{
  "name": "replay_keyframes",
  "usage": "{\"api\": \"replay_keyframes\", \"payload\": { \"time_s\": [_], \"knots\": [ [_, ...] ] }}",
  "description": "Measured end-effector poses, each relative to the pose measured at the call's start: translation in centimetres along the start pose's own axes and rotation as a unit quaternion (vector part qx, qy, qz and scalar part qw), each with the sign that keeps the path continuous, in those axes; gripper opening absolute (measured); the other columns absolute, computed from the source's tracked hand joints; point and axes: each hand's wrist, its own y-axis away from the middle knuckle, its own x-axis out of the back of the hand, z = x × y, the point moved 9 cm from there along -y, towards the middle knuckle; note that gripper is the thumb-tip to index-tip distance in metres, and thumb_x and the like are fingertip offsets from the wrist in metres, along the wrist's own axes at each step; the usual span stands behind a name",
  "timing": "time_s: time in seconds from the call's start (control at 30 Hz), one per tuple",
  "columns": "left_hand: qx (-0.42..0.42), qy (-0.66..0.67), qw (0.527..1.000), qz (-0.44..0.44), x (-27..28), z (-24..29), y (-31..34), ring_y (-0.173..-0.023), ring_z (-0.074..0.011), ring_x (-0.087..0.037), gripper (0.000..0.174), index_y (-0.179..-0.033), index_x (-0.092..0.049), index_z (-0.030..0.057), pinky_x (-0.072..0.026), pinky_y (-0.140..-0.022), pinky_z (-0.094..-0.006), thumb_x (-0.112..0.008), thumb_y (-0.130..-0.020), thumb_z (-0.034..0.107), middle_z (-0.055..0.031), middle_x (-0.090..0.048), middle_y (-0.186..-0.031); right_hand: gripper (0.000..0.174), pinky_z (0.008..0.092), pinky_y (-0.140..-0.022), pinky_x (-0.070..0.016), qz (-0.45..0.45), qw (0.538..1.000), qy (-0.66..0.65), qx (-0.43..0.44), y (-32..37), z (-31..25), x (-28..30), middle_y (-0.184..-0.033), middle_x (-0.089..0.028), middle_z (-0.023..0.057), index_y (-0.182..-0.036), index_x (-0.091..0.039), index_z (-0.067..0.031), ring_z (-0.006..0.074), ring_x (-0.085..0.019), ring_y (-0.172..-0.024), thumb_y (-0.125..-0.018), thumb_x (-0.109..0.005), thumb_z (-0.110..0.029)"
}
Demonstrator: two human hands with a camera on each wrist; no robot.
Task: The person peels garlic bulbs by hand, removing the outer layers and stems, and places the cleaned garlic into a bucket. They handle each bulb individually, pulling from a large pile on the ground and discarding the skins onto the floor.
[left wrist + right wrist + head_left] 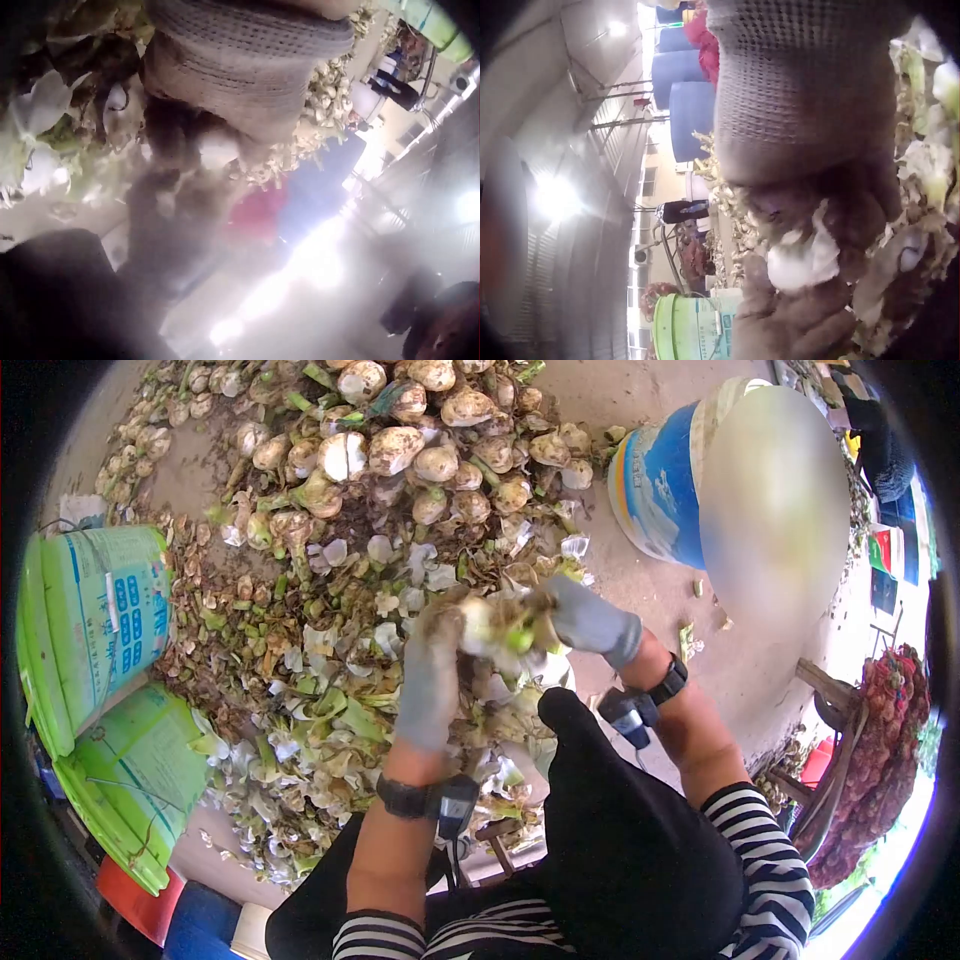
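Note:
A pale bulb with green on it [485, 622] is between the two hands in the head view, blurred by motion. My left hand [430, 685], in a grey knit glove soiled at the fingers, grips it from the left. From the right, my gloved right hand [592, 618] holds it with curled fingers. In the right wrist view the bulb's smooth white side [802, 264] shows below the right hand's glove [806, 105], with soiled glove fingers beneath it. The left wrist view shows the left glove [232, 75] and a white patch of the bulb; most fingertips are hidden.
Peeled skins and leaves [340, 720] cover the ground below the hands. Several soil-covered bulbs [395, 450] are heaped ahead. Green buckets [95, 630] lie at left; a blue-and-white bucket [660, 485] stands at right. Full red mesh sacks [870, 760] are at far right.

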Motion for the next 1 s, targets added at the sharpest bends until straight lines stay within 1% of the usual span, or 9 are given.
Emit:
{"api": "replay_keyframes", "payload": {
  "time_s": [0.07,0.27,0.3,0.4,0.53,0.6,0.8,0.87,1.0],
  "knots": [
    [-0.072,-0.129,0.989,0.013,0.9,0.4,-0.9,-0.090,-0.0171,-0.058,0.029,-0.111,-0.058,-0.0024,-0.0475,-0.077,-0.0271,-0.057,-0.088,0.016,-0.0099,-0.062,-0.102,0.028,0.0317,-0.059,-0.0462,-0.129,0.992,-0.008,-0.001,1.1,-0.1,-2.1,-0.067,-0.063,0.0132,-0.089,-0.064,0.0031,0.0157,-0.057,-0.062,-0.069,-0.061,-0.016],
    [-0.250,-0.297,0.921,0.020,0.2,1.2,0.7,-0.088,-0.0232,-0.062,0.035,-0.118,-0.050,-0.0023,-0.0490,-0.081,-0.0326,-0.058,-0.088,0.015,-0.0172,-0.061,-0.103,0.026,0.0292,-0.063,-0.0470,-0.020,0.992,-0.123,0.002,0.7,0.3,-1.0,-0.072,-0.064,0.0090,-0.091,-0.065,0.0028,0.0151,-0.059,-0.067,-0.072,-0.059,-0.015],
    [-0.060,-0.089,0.993,-0.039,-0.5,0.4,0.5,-0.090,-0.0235,-0.061,0.033,-0.118,-0.046,-0.0035,-0.0497,-0.081,-0.0319,-0.053,-0.090,0.013,-0.0159,-0.060,-0.104,0.025,0.0291,-0.065,-0.0475,-0.074,0.990,-0.117,-0.030,0.8,-0.2,-2.2,-0.075,-0.064,0.0075,-0.092,-0.065,0.0022,0.0152,-0.059,-0.069,-0.073,-0.059,-0.014],
    [0.042,0.220,0.975,0.002,1.0,-1.5,-1.4,-0.091,-0.0231,-0.061,0.026,-0.111,-0.050,-0.0048,-0.0505,-0.081,-0.0315,-0.045,-0.091,0.012,-0.0147,-0.059,-0.106,0.024,0.0290,-0.069,-0.0485,-0.165,0.983,-0.075,0.027,1.1,-0.3,-3.8,-0.079,-0.066,0.0062,-0.095,-0.065,0.0015,0.0151,-0.059,-0.071,-0.074,-0.061,-0.010],
    [0.109,0.320,0.941,-0.009,1.9,-2.6,-2.4,-0.094,-0.0261,-0.061,0.033,-0.117,-0.050,-0.0053,-0.0528,-0.083,-0.0395,-0.038,-0.090,0.009,-0.0167,-0.059,-0.105,0.028,0.0292,-0.069,-0.0479,-0.203,0.965,-0.120,0.114,2.4,-3.4,-3.9,-0.083,-0.066,0.0083,-0.095,-0.065,0.0006,0.0152,-0.059,-0.074,-0.080,-0.062,-0.022],
    [0.062,0.276,0.959,0.017,2.2,-2.2,-2.1,-0.096,-0.0255,-0.060,0.032,-0.118,-0.046,-0.0038,-0.0517,-0.084,-0.0376,-0.038,-0.092,0.015,-0.0156,-0.057,-0.108,0.032,0.0306,-0.069,-0.0479,-0.070,0.996,0.018,-0.047,1.0,-0.7,-0.8,-0.084,-0.066,0.0093,-0.098,-0.065,-0.0007,0.0166,-0.060,-0.074,-0.081,-0.061,-0.027],
    [-0.033,0.171,0.985,-0.019,1.4,-0.8,-1.2,-0.091,-0.0179,-0.059,0.033,-0.113,-0.047,0.0015,-0.0492,-0.081,-0.0309,-0.057,-0.090,0.023,-0.0090,-0.057,-0.105,0.048,0.0357,-0.060,-0.0486,0.035,0.984,0.138,0.106,0.2,-3.2,-0.9,-0.068,-0.061,0.0193,-0.091,-0.067,-0.0032,0.0333,-0.061,-0.063,-0.077,-0.062,-0.049],
    [-0.056,0.056,0.997,0.013,1.0,0.5,-0.9,-0.091,-0.0155,-0.058,0.038,-0.114,-0.048,0.0016,-0.0479,-0.082,-0.0298,-0.065,-0.085,0.019,-0.0068,-0.057,-0.103,0.045,0.0370,-0.057,-0.0479,0.075,0.921,0.361,0.128,-0.6,-3.3,-1.5,-0.067,-0.061,0.0175,-0.092,-0.068,-0.0053,0.0342,-0.060,-0.060,-0.077,-0.063,-0.047],
    [-0.025,0.185,0.982,-0.011,1.6,0.3,-0.9,-0.091,-0.0155,-0.059,0.040,-0.117,-0.048,0.0005,-0.0480,-0.084,-0.0298,-0.065,-0.084,0.015,-0.0056,-0.058,-0.099,0.032,0.0363,-0.054,-0.0468,-0.011,0.985,0.110,0.130,-1.0,-3.1,-2.2,-0.063,-0.059,0.0159,-0.085,-0.068,-0.0050,0.0304,-0.059,-0.056,-0.079,-0.064,-0.036]
  ]
}}
